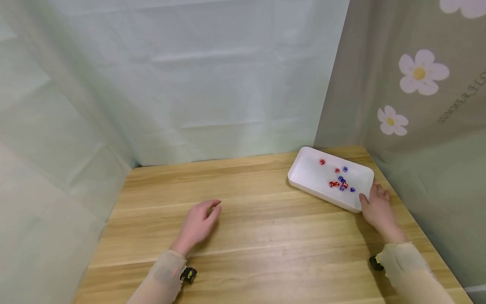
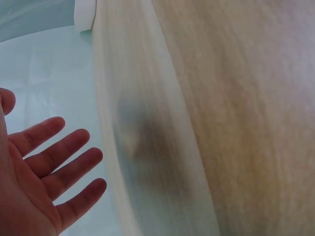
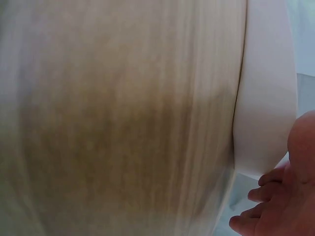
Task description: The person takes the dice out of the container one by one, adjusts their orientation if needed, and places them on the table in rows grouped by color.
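Observation:
A white rectangular tray (image 1: 309, 188) lies at the back right of the wooden table, turned at an angle. Several red dice (image 1: 322, 161) and blue dice (image 1: 345, 169) are scattered in it, most of them towards its right half. My right hand (image 1: 379, 211) grips the tray's near right corner, thumb at the rim and fingers along the outer right side. In the right wrist view the fingers curl beside the tray wall (image 3: 266, 93). My left hand (image 1: 199, 221) hovers over the table at left of centre, holding nothing; its fingers (image 2: 74, 167) are spread and relaxed.
The wooden table (image 1: 250, 236) has pale sheeting (image 1: 212, 84) behind it and at its left. A grey curtain with white flowers (image 1: 421, 74) hangs close along the right edge, near the tray. Black wrist devices (image 1: 188, 275) sit at both cuffs.

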### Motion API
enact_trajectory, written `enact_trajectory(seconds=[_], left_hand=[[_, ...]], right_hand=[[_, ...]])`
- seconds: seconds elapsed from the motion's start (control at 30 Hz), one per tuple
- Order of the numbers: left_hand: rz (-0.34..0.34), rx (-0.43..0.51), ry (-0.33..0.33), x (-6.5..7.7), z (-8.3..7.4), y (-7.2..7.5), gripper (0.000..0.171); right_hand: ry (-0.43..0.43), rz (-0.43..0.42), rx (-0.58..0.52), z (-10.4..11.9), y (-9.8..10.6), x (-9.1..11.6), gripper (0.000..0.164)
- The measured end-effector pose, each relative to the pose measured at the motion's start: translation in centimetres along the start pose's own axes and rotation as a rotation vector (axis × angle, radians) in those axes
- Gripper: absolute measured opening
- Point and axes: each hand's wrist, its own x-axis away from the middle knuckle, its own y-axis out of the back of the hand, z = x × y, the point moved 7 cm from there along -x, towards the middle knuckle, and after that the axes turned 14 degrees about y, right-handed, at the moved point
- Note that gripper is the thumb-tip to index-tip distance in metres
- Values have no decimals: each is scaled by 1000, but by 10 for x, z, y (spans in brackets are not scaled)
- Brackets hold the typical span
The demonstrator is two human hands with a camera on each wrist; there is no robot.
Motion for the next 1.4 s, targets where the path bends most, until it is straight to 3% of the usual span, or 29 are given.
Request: enact_trajectory(seconds=[0.63,0.9,1.13,1.4], left_hand=[[17,0,7,-2,-3,-3,42],[24,7,-2,-5,-5,-6,40],[24,17,5,-5,-3,-8,39],[30,16,25,-3,-4,-7,37]], right_hand=[[126,52,30,19,-13,-19,66],[206,53,72,41,-21,-34,63],[219,91,40,67,-37,-48,63],[279,78,41,92,-52,-67,59]])
